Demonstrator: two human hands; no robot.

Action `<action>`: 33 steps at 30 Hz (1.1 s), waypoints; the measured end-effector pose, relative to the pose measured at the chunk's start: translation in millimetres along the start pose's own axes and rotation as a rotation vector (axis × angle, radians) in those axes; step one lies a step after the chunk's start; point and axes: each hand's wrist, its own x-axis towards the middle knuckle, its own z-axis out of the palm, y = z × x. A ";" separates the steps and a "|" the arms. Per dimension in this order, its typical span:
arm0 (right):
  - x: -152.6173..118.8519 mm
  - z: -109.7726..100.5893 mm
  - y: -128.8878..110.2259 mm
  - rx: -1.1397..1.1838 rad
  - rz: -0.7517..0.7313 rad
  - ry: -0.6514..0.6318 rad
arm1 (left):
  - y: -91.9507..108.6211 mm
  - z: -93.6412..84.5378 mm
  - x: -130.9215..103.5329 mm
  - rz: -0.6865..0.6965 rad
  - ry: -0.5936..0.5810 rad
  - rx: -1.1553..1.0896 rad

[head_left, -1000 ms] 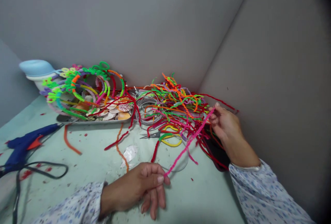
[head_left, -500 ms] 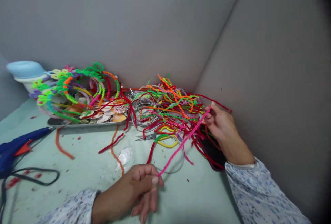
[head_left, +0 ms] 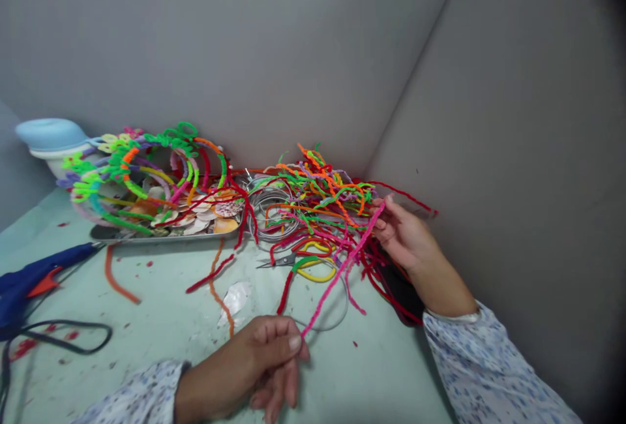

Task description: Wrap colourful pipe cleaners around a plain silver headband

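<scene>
A bright pink pipe cleaner [head_left: 337, 270] runs slantwise between my two hands. My left hand [head_left: 261, 359] pinches its lower end between thumb and forefinger, low over the table. Up and to the right, my right hand [head_left: 403, 231] grips the upper end with thumb and fingers. Behind the strand lies a tangled heap of coloured pipe cleaners [head_left: 323, 182]. Scissors [head_left: 293, 259] with yellow and red handles rest just beyond the strand, partly covered by a green and red piece. A loop of thin wire [head_left: 337, 319] passes under the strand.
A tray [head_left: 171, 237] of seashells stands at the back left, with several decorated pipe-cleaner hoops [head_left: 128, 179] on it. Behind is a blue-lidded cup [head_left: 51, 137]. A blue glue gun [head_left: 34, 274] with a cord lies left. A coil of wire [head_left: 274, 215] sits by the heap. Grey walls enclose the back and right.
My right hand has moved a little left and inward, bringing its end of the pink pipe cleaner closer to my left hand. The left hand has barely moved.
</scene>
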 end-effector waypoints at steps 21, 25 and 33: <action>14.8 -22.8 0.4 -0.088 -0.196 0.213 | 0.9 7.5 -11.1 0.048 0.097 0.377; 11.4 -21.8 -4.1 -0.099 -0.056 0.102 | -4.0 5.6 -6.7 0.070 0.124 0.342; 1.7 -22.1 -21.2 -0.061 0.118 -0.172 | -7.6 3.5 -3.6 0.000 -0.010 0.219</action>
